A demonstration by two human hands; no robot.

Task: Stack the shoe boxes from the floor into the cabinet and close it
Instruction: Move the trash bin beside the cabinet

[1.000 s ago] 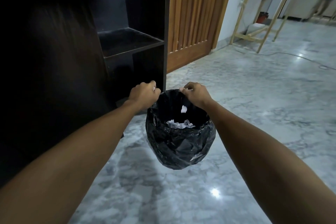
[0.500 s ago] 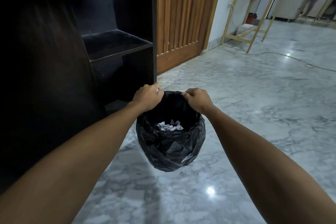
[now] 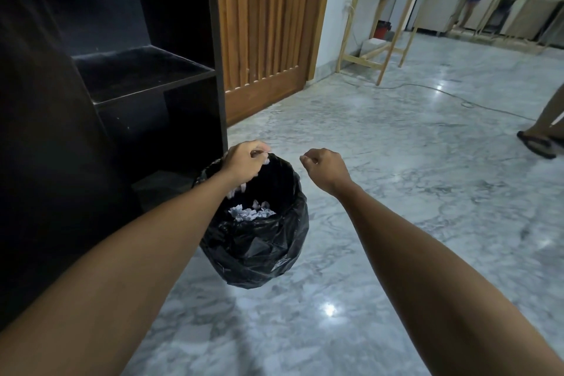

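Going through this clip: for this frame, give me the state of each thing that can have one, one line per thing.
left hand: fingers curled, pinching the bag rim
right hand: fingers curled, apart from the bag, holding nothing
black bin bag: mouth open, crumpled paper inside
cabinet: open, visible shelves bare, no shoe boxes in it
wooden door: closed

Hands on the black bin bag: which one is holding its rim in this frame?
The left hand pinches the rim of the black bin bag. The right hand is off to the side, fingers curled, holding nothing.
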